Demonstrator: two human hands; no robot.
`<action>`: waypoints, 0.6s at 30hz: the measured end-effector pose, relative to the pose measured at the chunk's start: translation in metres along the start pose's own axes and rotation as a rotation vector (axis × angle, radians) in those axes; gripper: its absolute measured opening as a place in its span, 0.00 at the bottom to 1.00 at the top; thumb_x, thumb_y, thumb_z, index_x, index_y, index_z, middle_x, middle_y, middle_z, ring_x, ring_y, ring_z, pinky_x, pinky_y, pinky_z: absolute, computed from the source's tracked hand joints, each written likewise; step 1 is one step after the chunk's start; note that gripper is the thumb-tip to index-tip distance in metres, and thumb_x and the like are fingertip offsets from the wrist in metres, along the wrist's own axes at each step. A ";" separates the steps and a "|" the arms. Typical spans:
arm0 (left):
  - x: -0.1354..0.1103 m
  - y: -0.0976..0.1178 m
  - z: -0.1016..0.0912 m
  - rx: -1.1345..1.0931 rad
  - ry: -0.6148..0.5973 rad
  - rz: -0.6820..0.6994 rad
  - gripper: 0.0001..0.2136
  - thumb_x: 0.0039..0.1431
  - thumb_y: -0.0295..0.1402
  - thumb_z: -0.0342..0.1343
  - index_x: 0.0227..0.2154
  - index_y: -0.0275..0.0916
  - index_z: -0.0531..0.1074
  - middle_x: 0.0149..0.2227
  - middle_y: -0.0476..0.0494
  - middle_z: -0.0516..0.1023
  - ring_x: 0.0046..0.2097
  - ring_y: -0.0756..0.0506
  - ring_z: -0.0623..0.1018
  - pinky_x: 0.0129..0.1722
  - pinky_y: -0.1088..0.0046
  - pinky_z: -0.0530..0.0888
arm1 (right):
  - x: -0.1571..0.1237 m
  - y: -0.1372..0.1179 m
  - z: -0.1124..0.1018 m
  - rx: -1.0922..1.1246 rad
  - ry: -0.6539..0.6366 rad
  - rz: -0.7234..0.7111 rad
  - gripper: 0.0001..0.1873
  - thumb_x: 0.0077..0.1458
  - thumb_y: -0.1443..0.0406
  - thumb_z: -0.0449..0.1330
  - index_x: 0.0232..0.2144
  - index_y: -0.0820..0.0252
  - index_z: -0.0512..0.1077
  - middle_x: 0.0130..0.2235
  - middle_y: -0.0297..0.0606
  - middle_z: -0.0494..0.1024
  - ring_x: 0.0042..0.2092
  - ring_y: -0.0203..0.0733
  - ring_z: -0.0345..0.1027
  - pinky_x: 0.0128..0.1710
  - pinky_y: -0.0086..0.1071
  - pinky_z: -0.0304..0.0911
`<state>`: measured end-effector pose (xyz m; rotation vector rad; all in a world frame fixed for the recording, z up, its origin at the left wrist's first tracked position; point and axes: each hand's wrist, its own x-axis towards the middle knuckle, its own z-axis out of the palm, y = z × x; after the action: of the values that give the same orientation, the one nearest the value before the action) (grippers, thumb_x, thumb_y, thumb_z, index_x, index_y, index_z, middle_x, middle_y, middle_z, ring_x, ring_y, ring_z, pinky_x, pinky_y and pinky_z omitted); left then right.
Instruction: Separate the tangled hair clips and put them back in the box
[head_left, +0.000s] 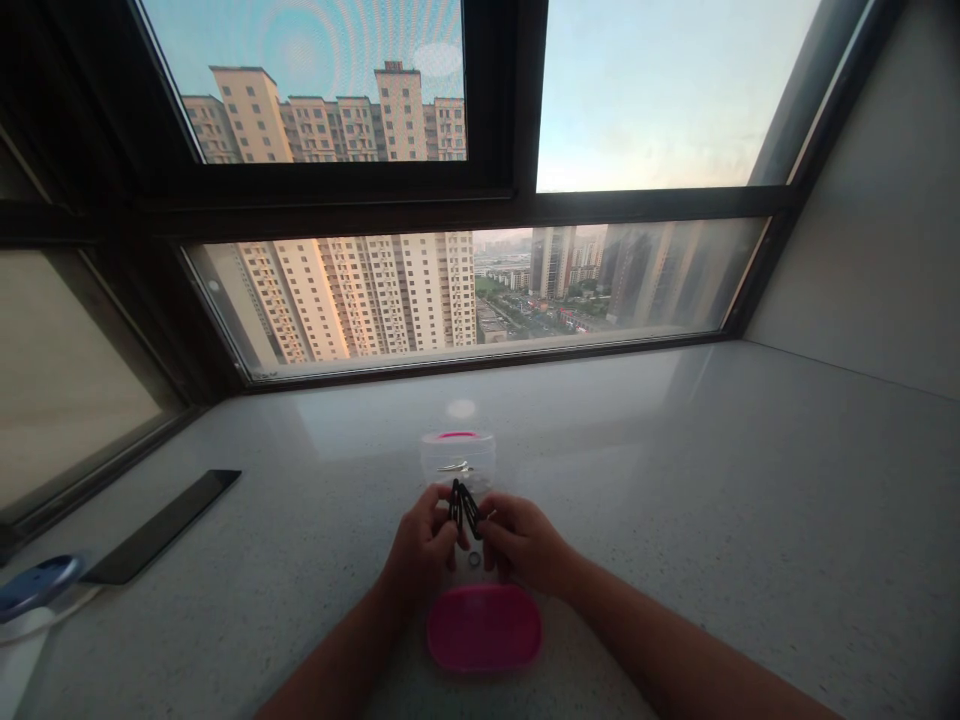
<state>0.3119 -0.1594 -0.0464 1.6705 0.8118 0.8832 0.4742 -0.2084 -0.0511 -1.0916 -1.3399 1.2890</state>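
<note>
Between my two hands is a small black item (459, 505) with two long, narrow loops that meet near the top and spread apart below. My left hand (424, 540) is closed on the left loop, and my right hand (525, 540) pinches the right one. Just behind it stands a clear plastic box (431, 455) with a pink strip at its far edge and a few silvery metal pieces (454, 467) inside. Below the fingers lies a small grey ring-shaped piece (474, 560). Nearest me, between my forearms, sits a pink oval lid or tray (484, 630).
A dark flat slab (161, 530) lies on the speckled pale counter (712, 520) at the left, near a blue and white object (41, 588). Dark-framed windows (480, 215) rise behind the counter, and a pale wall (877, 230) bounds the right side.
</note>
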 end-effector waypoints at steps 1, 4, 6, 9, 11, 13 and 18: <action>0.000 0.000 0.000 0.002 0.001 0.000 0.10 0.50 0.25 0.48 0.38 0.37 0.64 0.21 0.53 0.72 0.16 0.54 0.67 0.15 0.82 0.63 | 0.000 -0.001 0.000 -0.006 0.002 -0.004 0.15 0.51 0.55 0.57 0.32 0.62 0.66 0.18 0.27 0.70 0.14 0.29 0.59 0.14 0.22 0.57; 0.000 0.000 0.000 0.005 0.003 0.000 0.10 0.50 0.25 0.47 0.37 0.37 0.64 0.21 0.53 0.72 0.17 0.54 0.67 0.15 0.82 0.64 | 0.000 -0.003 0.001 -0.014 0.009 -0.018 0.14 0.51 0.56 0.57 0.30 0.62 0.67 0.17 0.27 0.68 0.15 0.29 0.59 0.14 0.22 0.57; 0.000 0.000 0.000 -0.003 0.003 -0.001 0.10 0.49 0.25 0.47 0.37 0.38 0.64 0.21 0.53 0.72 0.16 0.54 0.67 0.15 0.82 0.64 | -0.001 -0.005 0.001 -0.009 0.012 -0.022 0.13 0.51 0.56 0.57 0.29 0.62 0.66 0.17 0.27 0.67 0.15 0.29 0.58 0.14 0.22 0.58; 0.000 0.001 0.000 -0.019 0.007 -0.007 0.11 0.49 0.25 0.48 0.37 0.37 0.65 0.20 0.54 0.72 0.16 0.54 0.67 0.15 0.83 0.63 | -0.001 -0.007 0.002 -0.014 0.022 -0.015 0.13 0.50 0.57 0.58 0.28 0.62 0.66 0.18 0.27 0.66 0.16 0.29 0.58 0.14 0.23 0.58; 0.000 0.001 0.000 -0.020 0.007 -0.012 0.11 0.49 0.26 0.49 0.37 0.38 0.65 0.20 0.53 0.72 0.16 0.54 0.67 0.15 0.83 0.63 | 0.000 -0.006 0.002 -0.030 0.031 -0.011 0.11 0.50 0.58 0.58 0.27 0.61 0.66 0.18 0.26 0.66 0.16 0.30 0.59 0.14 0.23 0.58; 0.000 0.002 0.000 -0.016 0.004 -0.014 0.10 0.49 0.26 0.49 0.37 0.38 0.65 0.21 0.53 0.73 0.16 0.54 0.68 0.15 0.82 0.63 | 0.000 -0.005 0.002 -0.046 0.040 -0.011 0.10 0.50 0.59 0.58 0.27 0.61 0.65 0.17 0.26 0.65 0.16 0.30 0.59 0.15 0.23 0.58; 0.000 0.001 0.000 0.001 0.011 -0.003 0.09 0.51 0.28 0.50 0.37 0.38 0.65 0.20 0.54 0.72 0.16 0.54 0.67 0.14 0.82 0.63 | 0.001 -0.002 0.000 -0.086 0.061 -0.040 0.10 0.50 0.60 0.58 0.25 0.61 0.65 0.16 0.25 0.64 0.15 0.30 0.59 0.14 0.23 0.56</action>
<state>0.3119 -0.1597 -0.0456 1.6662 0.8222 0.8913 0.4737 -0.2075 -0.0495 -1.1485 -1.3749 1.1696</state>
